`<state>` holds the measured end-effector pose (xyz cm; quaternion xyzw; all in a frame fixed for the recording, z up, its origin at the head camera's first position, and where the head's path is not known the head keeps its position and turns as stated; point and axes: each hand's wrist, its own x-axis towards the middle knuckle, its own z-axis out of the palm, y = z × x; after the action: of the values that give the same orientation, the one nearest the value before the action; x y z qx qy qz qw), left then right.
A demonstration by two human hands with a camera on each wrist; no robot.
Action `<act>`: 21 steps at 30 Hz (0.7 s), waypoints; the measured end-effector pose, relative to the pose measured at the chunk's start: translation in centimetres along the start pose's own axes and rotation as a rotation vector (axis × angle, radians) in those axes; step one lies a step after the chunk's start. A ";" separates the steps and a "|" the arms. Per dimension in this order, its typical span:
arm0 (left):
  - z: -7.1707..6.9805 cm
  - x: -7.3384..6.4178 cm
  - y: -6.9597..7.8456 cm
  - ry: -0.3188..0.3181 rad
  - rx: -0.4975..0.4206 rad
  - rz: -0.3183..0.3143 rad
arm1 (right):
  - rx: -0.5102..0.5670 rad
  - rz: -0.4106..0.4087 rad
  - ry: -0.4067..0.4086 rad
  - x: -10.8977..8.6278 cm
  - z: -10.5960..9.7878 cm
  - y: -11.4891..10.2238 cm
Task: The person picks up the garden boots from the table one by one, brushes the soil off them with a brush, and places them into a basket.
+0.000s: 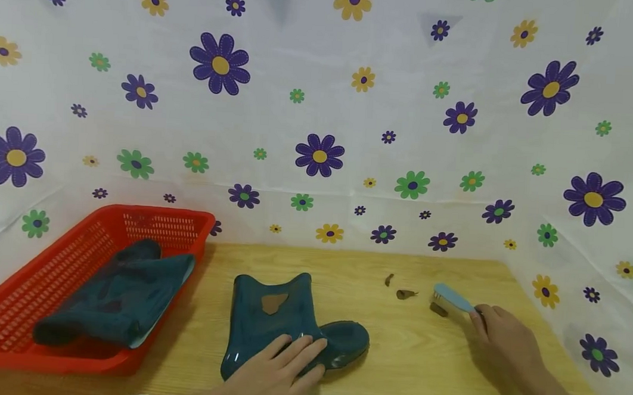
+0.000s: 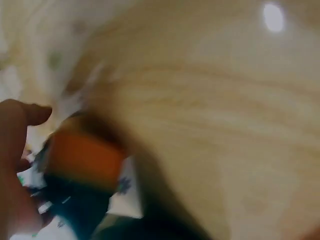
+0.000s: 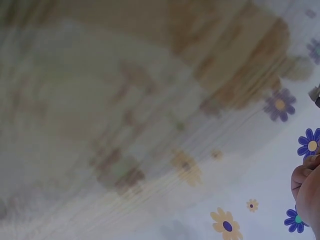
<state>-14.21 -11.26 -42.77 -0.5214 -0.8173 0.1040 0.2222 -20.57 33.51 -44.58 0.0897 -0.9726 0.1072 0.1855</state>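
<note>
A dark teal rubber boot lies on its side on the wooden table, with a brown patch on its shaft. My left hand rests across the boot near the ankle, fingers fairly straight. In the left wrist view, blurred, the left hand is beside teal and orange-brown surfaces. Over on the right, my right hand grips a small brush by its light blue handle. Its pale bristles are beside a brown lump; whether they touch cannot be told. The right wrist view shows part of the right hand.
A red plastic basket stands at the left, holding another teal boot. Two small brown bits lie on the table between boot and brush. A white flowered sheet encloses the back and sides.
</note>
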 end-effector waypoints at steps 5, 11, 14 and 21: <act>2.0 -0.7 0.1 0.000 0.109 -0.022 | -0.009 0.008 -0.007 0.1 0.0 0.0; 2.0 -0.2 -0.5 0.149 0.022 -0.141 | -0.002 0.015 -0.003 0.2 0.1 0.1; 1.2 0.0 -1.1 0.171 -0.144 -0.224 | 0.007 0.009 0.007 0.3 0.0 0.1; -0.2 0.3 -2.3 0.145 -0.414 -0.397 | 0.005 -0.009 0.007 0.2 0.1 0.1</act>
<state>-16.01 -12.02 -41.58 -0.3915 -0.8892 -0.1480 0.1849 -20.84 33.60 -44.60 0.0940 -0.9714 0.1092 0.1890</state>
